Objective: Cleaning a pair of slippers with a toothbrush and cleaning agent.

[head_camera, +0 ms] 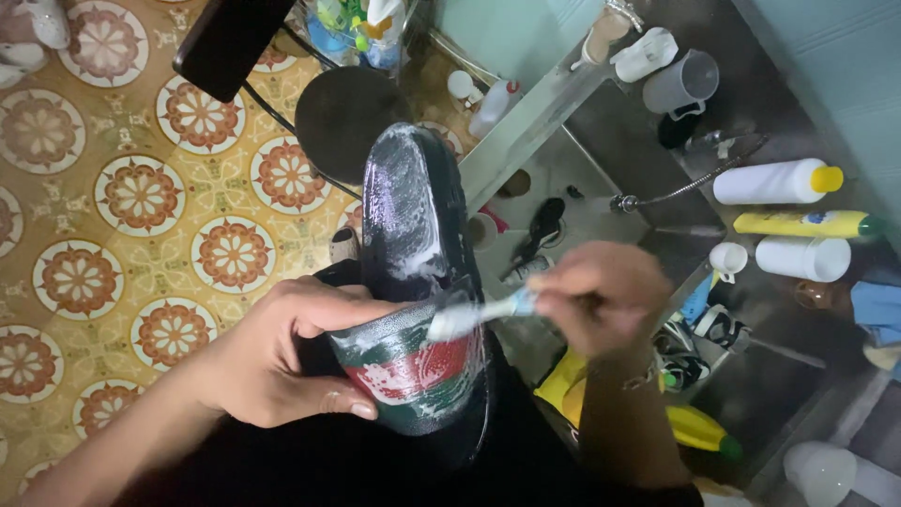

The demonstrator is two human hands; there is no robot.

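Observation:
My left hand [282, 352] grips a black slide sandal [413, 235] by its strap, sole side facing up and toe pointing away. White soap foam covers the footbed. The strap [413, 371] carries green and red stripes with foam on it. In my right hand [596, 296] is a small brush with a white and blue handle [474, 314]; its head presses against the strap's upper edge. My right hand is blurred from motion.
A steel sink [601, 160] lies ahead on the right, with a hose tap [657, 194], a white bottle [774, 181], a yellow bottle [807, 223], a jug [680, 84] and cups along its counter. Patterned floor tiles [141, 197] spread left. A round black stool [347, 113] stands beyond the sandal.

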